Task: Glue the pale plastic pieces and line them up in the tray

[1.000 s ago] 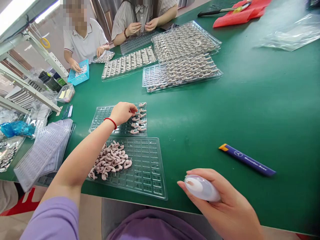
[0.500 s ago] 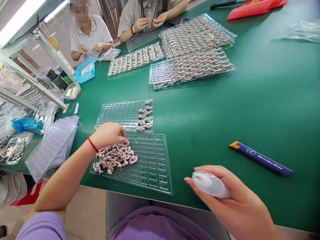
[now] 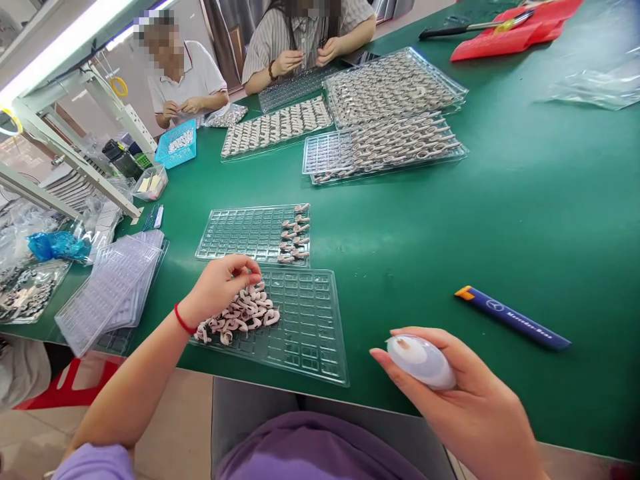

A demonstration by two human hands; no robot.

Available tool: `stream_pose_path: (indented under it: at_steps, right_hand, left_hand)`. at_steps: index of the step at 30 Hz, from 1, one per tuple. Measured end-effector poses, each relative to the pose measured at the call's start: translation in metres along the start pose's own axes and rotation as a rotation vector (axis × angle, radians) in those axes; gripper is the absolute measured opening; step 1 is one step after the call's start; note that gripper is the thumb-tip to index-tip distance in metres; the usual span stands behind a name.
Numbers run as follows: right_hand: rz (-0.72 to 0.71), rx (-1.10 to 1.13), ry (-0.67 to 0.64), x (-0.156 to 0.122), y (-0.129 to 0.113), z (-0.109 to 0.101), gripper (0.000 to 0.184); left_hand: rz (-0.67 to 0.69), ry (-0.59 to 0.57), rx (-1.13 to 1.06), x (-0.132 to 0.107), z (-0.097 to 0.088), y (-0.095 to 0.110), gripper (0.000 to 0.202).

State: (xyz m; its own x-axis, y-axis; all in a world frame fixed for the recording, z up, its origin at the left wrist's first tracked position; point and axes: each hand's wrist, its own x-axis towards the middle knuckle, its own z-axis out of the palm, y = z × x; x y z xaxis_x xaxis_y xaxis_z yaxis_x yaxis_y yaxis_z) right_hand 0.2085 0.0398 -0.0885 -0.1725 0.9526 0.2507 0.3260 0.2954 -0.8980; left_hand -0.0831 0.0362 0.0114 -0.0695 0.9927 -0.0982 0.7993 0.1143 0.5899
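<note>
My left hand (image 3: 223, 287), with a red string at the wrist, hovers over a heap of small pinkish curved plastic parts (image 3: 245, 310). Its thumb and fingers are pinched together, and whatever may be between the tips is hidden. The heap lies on the left part of a clear plastic compartment tray (image 3: 310, 327). Behind it, a second clear tray (image 3: 240, 233) carries several similar parts along its right end. My right hand (image 3: 480, 400) is wrapped round a translucent white squeeze bottle (image 3: 423, 363), its brownish tip pointing up and left, above the table's front edge.
A blue utility knife (image 3: 515, 319) lies at right on the green table (image 3: 390, 227). Filled trays (image 3: 390, 87) are stacked at the back, before two seated people. Stacked trays (image 3: 110, 287), a blue basket (image 3: 177, 145) and a metal shelf frame (image 3: 95, 170) stand left.
My left hand has lifted slightly off the heap, its fingers drawn closer together. The right hand keeps the bottle in nearly the same spot. The view has shifted a little.
</note>
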Motion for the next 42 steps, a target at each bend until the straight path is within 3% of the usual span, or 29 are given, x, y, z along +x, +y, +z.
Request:
stream_pose_path:
  at_steps: [4,7,10,15,20,24,27,32,35,38,42]
  right_hand:
    - [-0.04,0.169,-0.072,-0.002,-0.022,0.018,0.021]
    - [0.038,0.264,-0.187,0.006,-0.041,0.036,0.023]
    - [0.162,0.343,-0.233,0.018,-0.049,0.051,0.031]
    - [0.181,0.435,-0.295,0.026,-0.047,0.057,0.025]
    - [-0.083,0.337,-0.329,0.022,-0.047,0.042,0.014]
    - [-0.293,0.222,-0.392,0.013,-0.05,0.03,0.016]
    - [-0.326,0.226,-0.388,0.0,-0.05,0.025,0.022]
    - [-0.099,0.15,-0.352,-0.03,-0.033,0.011,0.029]
    - [-0.047,0.093,-0.358,-0.048,-0.015,0.001,0.037]
    - [-0.108,0.041,-0.311,-0.059,-0.003,-0.004,0.041]
    - [-0.285,0.033,-0.357,-0.055,-0.006,-0.005,0.036]
  left_hand:
    - [0.056,0.135,-0.476,-0.026,0.031,0.017,0.015]
    - [0.056,0.256,-0.599,-0.034,0.054,0.022,0.021]
    - [0.045,0.297,-0.683,-0.037,0.069,0.021,0.026]
    - [0.025,0.292,-0.758,-0.048,0.077,0.02,0.031]
    - [-0.112,0.147,-0.88,-0.066,0.072,0.024,0.033]
    - [-0.19,-0.002,-0.747,-0.085,0.07,0.031,0.023]
    - [-0.173,-0.022,-0.655,-0.101,0.076,0.034,0.019]
    - [-0.183,0.158,-0.563,-0.124,0.096,0.029,0.011]
    - [-0.036,0.332,-0.352,-0.134,0.105,0.02,0.011]
    - [0.158,0.427,-0.009,-0.138,0.11,0.012,0.021]
    - [0.301,0.434,0.266,-0.138,0.112,0.007,0.029]
